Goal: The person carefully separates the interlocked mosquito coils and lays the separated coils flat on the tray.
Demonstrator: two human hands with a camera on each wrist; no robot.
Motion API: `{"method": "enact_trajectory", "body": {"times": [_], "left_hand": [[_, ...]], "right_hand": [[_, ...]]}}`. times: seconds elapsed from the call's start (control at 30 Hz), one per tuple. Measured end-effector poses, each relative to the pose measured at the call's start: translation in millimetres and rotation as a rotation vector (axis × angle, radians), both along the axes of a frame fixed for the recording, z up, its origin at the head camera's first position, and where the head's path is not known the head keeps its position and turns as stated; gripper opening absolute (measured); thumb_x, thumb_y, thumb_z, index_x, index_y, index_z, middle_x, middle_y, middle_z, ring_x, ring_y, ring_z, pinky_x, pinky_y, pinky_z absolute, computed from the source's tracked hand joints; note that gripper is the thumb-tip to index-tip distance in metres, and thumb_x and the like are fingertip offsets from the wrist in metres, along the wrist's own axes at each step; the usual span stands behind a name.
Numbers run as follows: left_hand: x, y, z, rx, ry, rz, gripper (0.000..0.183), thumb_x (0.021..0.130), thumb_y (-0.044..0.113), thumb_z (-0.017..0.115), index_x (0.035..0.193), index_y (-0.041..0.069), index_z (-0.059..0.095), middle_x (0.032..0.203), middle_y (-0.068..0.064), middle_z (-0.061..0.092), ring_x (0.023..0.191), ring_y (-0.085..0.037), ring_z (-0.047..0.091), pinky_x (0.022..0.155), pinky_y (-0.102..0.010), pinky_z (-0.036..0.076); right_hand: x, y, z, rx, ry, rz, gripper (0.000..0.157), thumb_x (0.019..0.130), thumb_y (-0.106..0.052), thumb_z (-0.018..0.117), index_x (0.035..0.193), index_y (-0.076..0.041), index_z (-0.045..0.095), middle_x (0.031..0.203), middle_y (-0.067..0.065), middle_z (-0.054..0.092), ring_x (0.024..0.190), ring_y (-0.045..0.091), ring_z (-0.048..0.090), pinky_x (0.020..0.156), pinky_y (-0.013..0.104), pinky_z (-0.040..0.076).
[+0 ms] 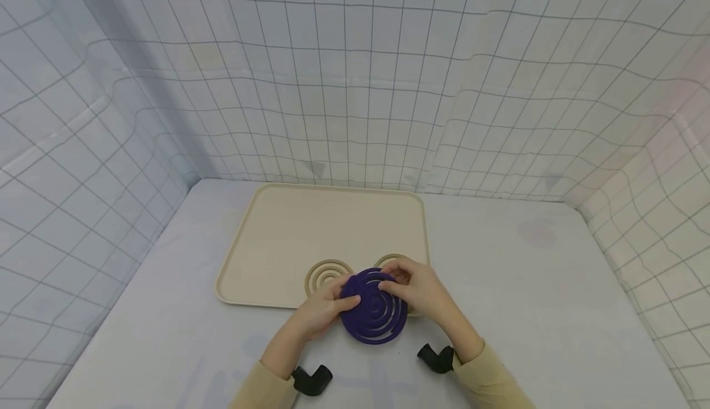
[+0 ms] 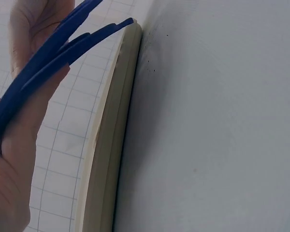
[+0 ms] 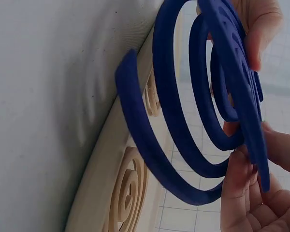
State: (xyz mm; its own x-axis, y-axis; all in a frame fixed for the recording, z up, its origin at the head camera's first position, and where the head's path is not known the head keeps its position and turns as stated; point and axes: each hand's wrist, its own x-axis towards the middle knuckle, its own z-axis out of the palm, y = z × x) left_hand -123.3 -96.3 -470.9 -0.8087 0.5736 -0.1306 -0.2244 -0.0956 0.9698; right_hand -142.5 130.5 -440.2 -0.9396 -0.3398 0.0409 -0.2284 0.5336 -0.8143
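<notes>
The blue spiral (image 1: 374, 310) is up in both hands, over the near edge of the tray (image 1: 333, 224), with its lower part in front of the tabletop (image 1: 532, 292). The left grip (image 1: 320, 311) pinches one side, thumb across the face, and the right grip (image 1: 420, 286) pinches the upper right rim. In the right wrist view, loops hang away from a flatter layer; whether this is one piece or two I cannot tell. The likeliest trouble is tangling: a loose loop could hook under its neighbour if the hands pull unevenly. Pinching only at the rim could also let the coil sag or spring free, and a dangling loop could snag on the raised tray rim or catch the beige spirals (image 1: 327, 275) lying just beyond. Room is tightest on the far side of the hands, where the rim and those spirals crowd together. The tray's far half lies bare, and open tabletop stretches to the right and left, well short of the gridded curtains (image 1: 366, 101).
</notes>
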Motion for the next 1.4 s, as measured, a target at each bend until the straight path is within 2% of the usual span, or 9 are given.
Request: {"method": "enact_trajectory", "body": {"times": [0.33, 0.5, 0.6, 0.77, 0.87, 1.0, 1.2, 1.3, 1.4], "left_hand": [[-1.5, -0.6, -0.6, -0.007, -0.023, -0.054, 0.052, 0.100, 0.008, 0.052, 0.143, -0.014, 0.032, 0.133, -0.029, 0.056, 0.102, -0.008, 0.066, 0.088, -0.024, 0.055], [-1.6, 0.7, -0.4, 0.003, -0.009, -0.092, 0.051, 0.100, 0.007, 0.052, 0.142, -0.015, 0.033, 0.131, -0.026, 0.059, 0.103, -0.008, 0.066, 0.088, -0.024, 0.055], [-1.6, 1.1, -1.4, 0.026, -0.019, -0.100, 0.052, 0.100, 0.010, 0.052, 0.142, -0.015, 0.034, 0.125, -0.017, 0.064, 0.101, -0.009, 0.067, 0.086, -0.024, 0.056], [-0.7, -0.7, -3.8, 0.081, -0.089, -0.069, 0.054, 0.104, 0.022, 0.046, 0.142, -0.016, 0.034, 0.109, 0.006, 0.068, 0.095, -0.006, 0.068, 0.080, -0.022, 0.057], [-0.4, -1.3, -4.5, 0.089, -0.099, -0.046, 0.055, 0.106, 0.025, 0.042, 0.142, -0.016, 0.033, 0.108, 0.010, 0.068, 0.096, -0.004, 0.067, 0.080, -0.021, 0.057], [-0.9, -0.3, -4.0, 0.050, -0.063, -0.035, 0.053, 0.107, 0.024, 0.040, 0.142, -0.016, 0.033, 0.115, 0.003, 0.066, 0.099, -0.004, 0.066, 0.082, -0.021, 0.056], [-0.6, 2.5, 1.0, -0.027, 0.003, -0.012, 0.050, 0.108, 0.023, 0.038, 0.150, -0.005, 0.031, 0.141, -0.026, 0.051, 0.105, -0.009, 0.065, 0.086, -0.023, 0.055], [-1.0, 3.0, 2.5, -0.031, 0.001, -0.002, 0.051, 0.108, 0.028, 0.039, 0.152, 0.003, 0.031, 0.145, -0.024, 0.047, 0.107, -0.010, 0.064, 0.085, -0.025, 0.056], [-3.3, 1.1, 0.7, 0.045, -0.037, -0.019, 0.051, 0.108, 0.034, 0.036, 0.149, 0.005, 0.036, 0.135, -0.013, 0.059, 0.101, -0.012, 0.068, 0.080, -0.027, 0.058]], "right_hand": [[0.7, -3.3, 3.7, 0.025, 0.019, 0.058, 0.024, 0.082, -0.017, 0.080, 0.102, -0.010, 0.070, 0.095, 0.002, 0.069, 0.081, 0.010, 0.060, 0.069, 0.021, 0.051], [0.6, -4.7, 2.3, 0.056, 0.051, 0.109, 0.025, 0.081, -0.020, 0.081, 0.102, -0.013, 0.070, 0.102, 0.000, 0.070, 0.091, 0.013, 0.061, 0.079, 0.026, 0.052], [1.3, -4.9, 1.7, 0.055, 0.058, 0.124, 0.024, 0.082, -0.019, 0.080, 0.102, -0.013, 0.069, 0.104, 0.000, 0.070, 0.094, 0.014, 0.061, 0.081, 0.027, 0.051], [2.2, -4.5, 0.3, 0.007, 0.019, 0.109, 0.023, 0.083, -0.016, 0.079, 0.101, -0.010, 0.068, 0.099, 0.002, 0.069, 0.087, 0.013, 0.062, 0.075, 0.023, 0.052], [2.4, -4.5, -0.3, -0.004, 0.019, 0.096, 0.023, 0.082, -0.015, 0.080, 0.100, -0.009, 0.067, 0.097, 0.002, 0.068, 0.084, 0.010, 0.061, 0.073, 0.022, 0.051], [2.8, -5.2, 0.4, -0.005, 0.018, 0.089, 0.025, 0.080, -0.016, 0.081, 0.099, -0.010, 0.067, 0.096, 0.002, 0.067, 0.081, 0.009, 0.058, 0.072, 0.022, 0.050], [3.1, -6.4, 1.5, 0.003, -0.010, 0.091, 0.032, 0.077, -0.019, 0.085, 0.100, -0.009, 0.066, 0.099, 0.002, 0.066, 0.085, 0.010, 0.060, 0.075, 0.023, 0.051], [3.6, -6.6, 1.9, 0.005, -0.026, 0.087, 0.032, 0.077, -0.018, 0.085, 0.100, -0.009, 0.064, 0.099, 0.003, 0.065, 0.087, 0.012, 0.061, 0.077, 0.024, 0.052], [4.5, -6.1, 2.2, -0.017, -0.025, 0.095, 0.032, 0.076, -0.016, 0.085, 0.099, -0.008, 0.064, 0.099, 0.004, 0.064, 0.087, 0.011, 0.060, 0.077, 0.023, 0.052]]}}
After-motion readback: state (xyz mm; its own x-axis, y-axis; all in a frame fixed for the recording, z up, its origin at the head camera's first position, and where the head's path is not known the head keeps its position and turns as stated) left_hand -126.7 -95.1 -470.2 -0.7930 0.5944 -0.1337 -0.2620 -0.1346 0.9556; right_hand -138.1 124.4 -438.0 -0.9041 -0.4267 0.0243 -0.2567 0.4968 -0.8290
